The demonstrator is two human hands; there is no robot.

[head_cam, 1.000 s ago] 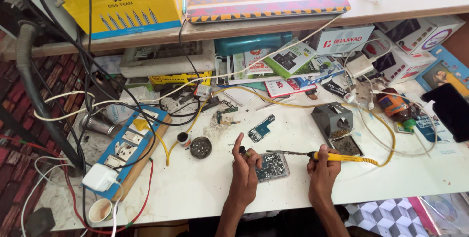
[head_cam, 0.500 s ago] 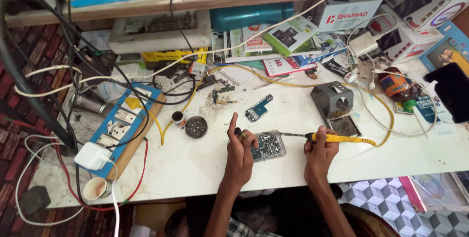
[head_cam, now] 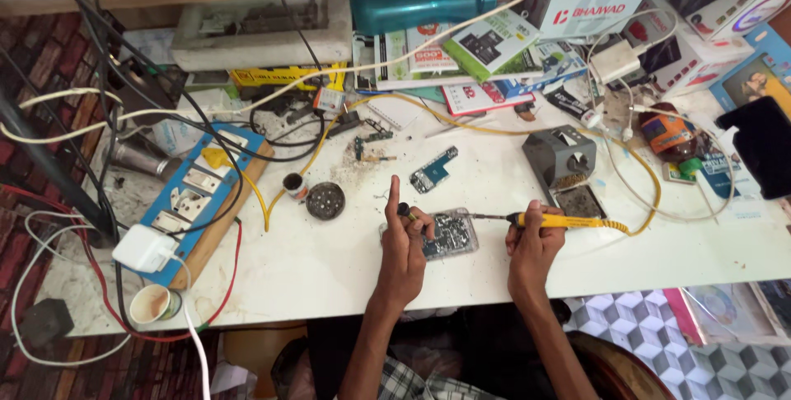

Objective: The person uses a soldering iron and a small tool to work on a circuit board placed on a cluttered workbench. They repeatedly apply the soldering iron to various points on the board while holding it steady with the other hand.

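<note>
Lower centre of frame, white worktable: opened phone with exposed silvery circuit board, lying flat.

Left hand: fingers closed on a small dark tool, forefinger raised, hand resting at the board's left edge.

Right hand: closed around a yellow-handled soldering iron, tip reaching the board's right edge.

Centre: small blue circuit board; round dark tin.

Right of centre: grey metal soldering stand.

Left: blue power strip on wooden board.
</note>
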